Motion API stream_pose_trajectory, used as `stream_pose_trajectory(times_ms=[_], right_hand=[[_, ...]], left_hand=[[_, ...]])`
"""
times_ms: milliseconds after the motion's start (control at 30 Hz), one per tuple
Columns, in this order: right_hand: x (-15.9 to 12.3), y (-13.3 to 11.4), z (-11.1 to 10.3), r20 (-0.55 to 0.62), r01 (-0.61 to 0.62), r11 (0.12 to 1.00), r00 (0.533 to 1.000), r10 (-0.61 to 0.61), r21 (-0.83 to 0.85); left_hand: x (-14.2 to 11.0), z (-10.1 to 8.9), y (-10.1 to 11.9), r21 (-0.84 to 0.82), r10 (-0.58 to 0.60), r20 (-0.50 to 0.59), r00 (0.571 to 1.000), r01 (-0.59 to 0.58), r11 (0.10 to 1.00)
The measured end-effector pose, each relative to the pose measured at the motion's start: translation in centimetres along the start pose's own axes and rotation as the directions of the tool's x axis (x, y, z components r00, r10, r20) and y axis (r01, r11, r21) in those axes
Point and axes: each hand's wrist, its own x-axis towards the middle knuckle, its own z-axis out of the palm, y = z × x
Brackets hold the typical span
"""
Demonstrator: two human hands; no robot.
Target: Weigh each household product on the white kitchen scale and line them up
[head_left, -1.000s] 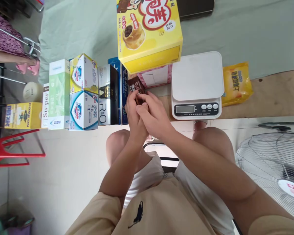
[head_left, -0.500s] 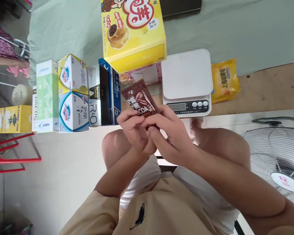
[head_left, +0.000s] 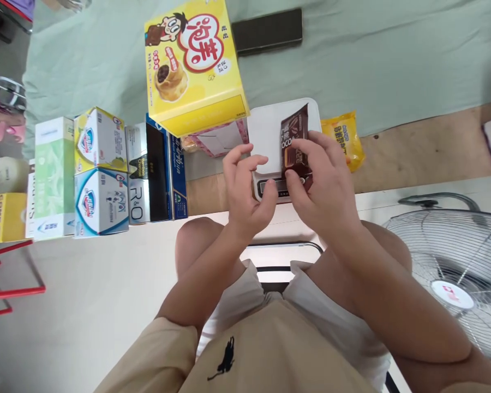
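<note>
A brown cocoa snack packet [head_left: 295, 139] is held over the white kitchen scale [head_left: 265, 134]. The fingers and thumb of my right hand [head_left: 325, 183] grip its lower right side. Whether the packet rests on the scale's plate or hovers just above it, I cannot tell. My left hand [head_left: 247, 194] is empty, its fingers curved and spread, by the scale's front left corner. Part of the scale's display and buttons is hidden behind my hands. A yellow snack bag [head_left: 346, 139] lies right of the scale, partly behind my right hand.
Left of the scale stands a large yellow snack box [head_left: 196, 65], with a black phone-like slab [head_left: 270, 31] behind it. Soap boxes [head_left: 101, 202] and a green-white carton [head_left: 54, 177] line the table's front edge. A fan [head_left: 454, 273] stands at the right.
My right hand has carried the packet rightward to the scale. My left hand has let go of it and opened. The view has shifted, showing more of the table's back.
</note>
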Motion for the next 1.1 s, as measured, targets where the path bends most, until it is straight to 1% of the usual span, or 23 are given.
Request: stream_pose_trajectory(times_ms=[67,133,267,367,500,567,667,767,833,933,1000,1100], right_hand=[[0.1,0.3,-0.5,0.017,-0.042,0.999,0.999,0.043,-0.034],[0.2,0.7,-1.1,0.001,-0.055,0.997,0.998,0.055,-0.053],[0.5,1.9,-2.0,-0.057,-0.019,0.997,0.998,0.015,-0.075],[0.7,2.7,-2.1,-0.086,-0.015,0.996,0.996,0.007,-0.093],[0.8,3.3,-1.9,-0.032,-0.026,0.994,0.999,0.023,-0.110],[0.8,3.3,-1.8,-0.010,-0.031,0.993,1.000,0.030,-0.113],[0.7,3.2,-1.6,-0.023,-0.026,0.993,0.999,0.024,-0.119],[0.7,2.9,-1.3,-0.032,-0.019,0.992,0.999,0.016,-0.121],[0.6,2.9,-1.0,-0.022,-0.016,0.992,1.000,0.013,-0.122],[0.5,2.7,-0.7,-0.010,-0.049,0.992,0.999,0.048,-0.118],[0.3,2.5,-0.6,-0.002,-0.071,0.992,0.997,0.071,-0.102],[0.3,2.1,-0.7,0.027,-0.032,0.999,0.999,0.032,-0.019]], left_hand=[[0.1,0.3,-0.4,0.007,0.054,-0.001,0.999,-0.054,0.999],[-0.1,0.5,-0.7,0.042,0.089,0.004,0.996,-0.090,0.995],[-0.4,0.1,-1.1,0.107,0.114,0.020,0.993,-0.116,0.988],[-0.4,-0.4,-1.3,0.114,0.098,0.036,0.995,-0.102,0.988],[-0.3,-0.9,-1.5,0.159,0.117,0.046,0.992,-0.123,0.980],[-0.3,-0.8,-1.6,0.165,0.136,0.038,0.990,-0.141,0.976],[-0.2,-0.3,-1.4,0.152,0.152,0.039,0.988,-0.157,0.976],[-0.1,0.3,-0.9,0.158,0.132,0.050,0.990,-0.138,0.978],[-0.1,0.7,-0.4,0.204,0.104,0.052,0.993,-0.113,0.972],[-0.1,1.1,0.3,0.291,0.097,0.055,0.994,-0.109,0.951],[-0.2,1.3,0.5,0.313,0.107,0.072,0.992,-0.124,0.942],[-0.3,1.3,0.7,0.310,0.109,0.122,0.987,-0.142,0.940]])
